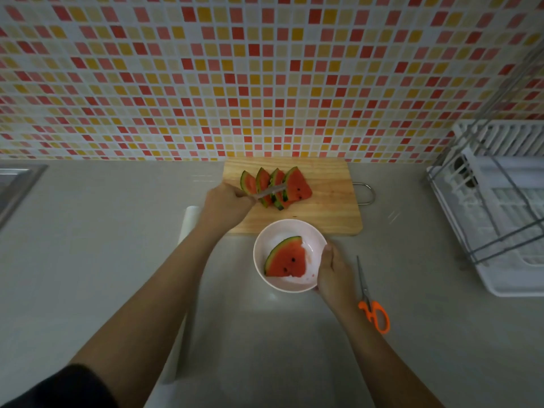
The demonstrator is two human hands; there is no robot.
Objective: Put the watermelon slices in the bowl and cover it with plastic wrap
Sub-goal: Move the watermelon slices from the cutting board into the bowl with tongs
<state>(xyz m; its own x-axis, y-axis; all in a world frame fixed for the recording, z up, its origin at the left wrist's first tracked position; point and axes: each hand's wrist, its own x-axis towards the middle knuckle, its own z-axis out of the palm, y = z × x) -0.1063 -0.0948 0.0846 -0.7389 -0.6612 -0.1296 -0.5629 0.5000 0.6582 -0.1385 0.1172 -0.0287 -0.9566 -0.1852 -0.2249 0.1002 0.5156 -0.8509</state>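
A pink bowl [259, 245] stands on the counter in front of a wooden cutting board [329, 213]. One watermelon slice [287, 259] lies inside the bowl. Several more watermelon slices [297, 187] lean in a row on the board. My left hand [226, 204] is closed around a slim grey utensil [272, 191], whose tip lies across the row of slices. My right hand [334, 272] grips the bowl's right rim. A white roll of plastic wrap [190, 219] lies left of the board, mostly hidden under my left forearm.
Orange-handled scissors [372, 307] lie on the counter right of my right wrist. A white dish rack [500, 207] fills the right side. A sink edge [14, 184] shows at the far left. A tiled wall runs behind the board.
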